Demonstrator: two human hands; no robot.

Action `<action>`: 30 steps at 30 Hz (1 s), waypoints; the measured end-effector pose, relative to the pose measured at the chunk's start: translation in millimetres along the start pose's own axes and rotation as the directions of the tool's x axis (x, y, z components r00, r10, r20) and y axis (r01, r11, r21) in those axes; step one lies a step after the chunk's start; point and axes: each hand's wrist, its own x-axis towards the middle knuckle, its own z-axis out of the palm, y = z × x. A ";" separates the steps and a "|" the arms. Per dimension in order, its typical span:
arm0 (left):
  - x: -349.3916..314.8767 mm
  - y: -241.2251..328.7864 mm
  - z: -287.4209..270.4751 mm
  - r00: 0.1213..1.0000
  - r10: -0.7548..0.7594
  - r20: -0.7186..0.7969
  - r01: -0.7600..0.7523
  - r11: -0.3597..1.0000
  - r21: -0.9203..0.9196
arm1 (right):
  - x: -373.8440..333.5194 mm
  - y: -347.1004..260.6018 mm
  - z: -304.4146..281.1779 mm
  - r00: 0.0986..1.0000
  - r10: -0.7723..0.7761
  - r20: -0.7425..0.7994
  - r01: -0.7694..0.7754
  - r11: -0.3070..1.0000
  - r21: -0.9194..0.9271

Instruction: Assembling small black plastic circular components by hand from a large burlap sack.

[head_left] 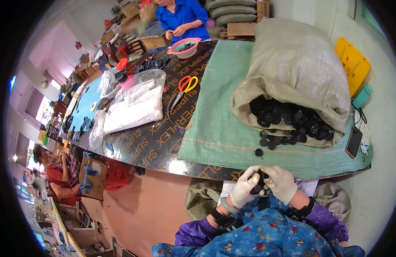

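Observation:
Both my hands wear white gloves and meet just off the near edge of the table. My left hand [244, 187] is closed, thumb and fingers pinching small black round caps [259, 183]. Against the same caps, my right hand [282, 184] has its fingers curled in from the other side. How many pieces are between the fingers cannot be made out. Ahead lies a large woven sack [298, 60], its mouth open toward me and full of similar black caps [288, 118]. Several loose caps [271, 145] have spilled onto the green woven sheet [219, 128] in front of it.
Right of the sack are a phone [354, 142], a teal bottle [363, 96] and a yellow folder [352, 64]. Scissors [183, 90], a plastic-wrapped white bundle [136, 107] and a pink-rimmed basin [185, 48] occupy the table's left. A person in blue [183, 19] is across the table; another [63, 171] sits left.

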 end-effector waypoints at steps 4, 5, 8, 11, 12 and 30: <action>-4.1 12.3 6.4 1.000 0.001 -0.012 0.000 0.999 0.053 | -1.1 0.1 0.8 0.994 -0.110 0.005 0.110 0.993 -0.045; -4.9 12.5 5.7 1.000 -0.004 -0.023 0.006 0.997 0.071 | -0.9 -1.6 0.8 0.993 -0.120 0.001 0.120 0.991 -0.053; -3.9 4.6 8.2 0.981 0.182 -0.066 -0.143 0.912 0.385 | -4.7 2.8 9.9 0.997 0.070 0.020 -0.072 0.991 0.111; 1.0 2.1 10.0 0.881 0.466 0.083 -0.310 0.434 0.846 | -3.8 7.5 9.3 0.944 0.290 0.154 -0.326 0.890 0.320; 3.1 3.7 10.8 0.830 0.525 0.189 -0.326 0.182 0.928 | -3.4 11.1 10.6 0.956 0.265 0.127 -0.291 0.909 0.300; -3.1 13.7 8.5 0.901 0.433 -0.005 -0.244 0.517 0.820 | 10.5 -13.7 7.9 0.900 0.387 0.199 -0.431 0.730 0.530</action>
